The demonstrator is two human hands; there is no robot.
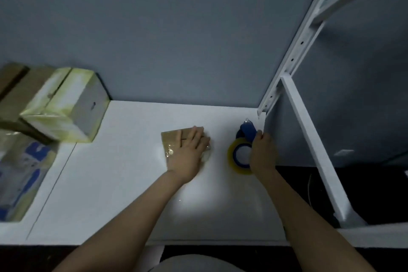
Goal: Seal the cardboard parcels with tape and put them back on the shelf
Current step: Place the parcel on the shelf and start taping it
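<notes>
Both forearms bare, reaching forward, near parallel. Left hand (187,153) palm down, fingers straight and slightly spread, pressing flat on parcel (170,139). Right hand (262,152) back upward, fingers curled round dispenser (247,133) handle.

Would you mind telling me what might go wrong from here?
The small parcel is pinned only by the flat left hand, so it may slide when tape is pulled. The tape dispenser in the right hand sits close to the shelf post and might knock it.
</notes>
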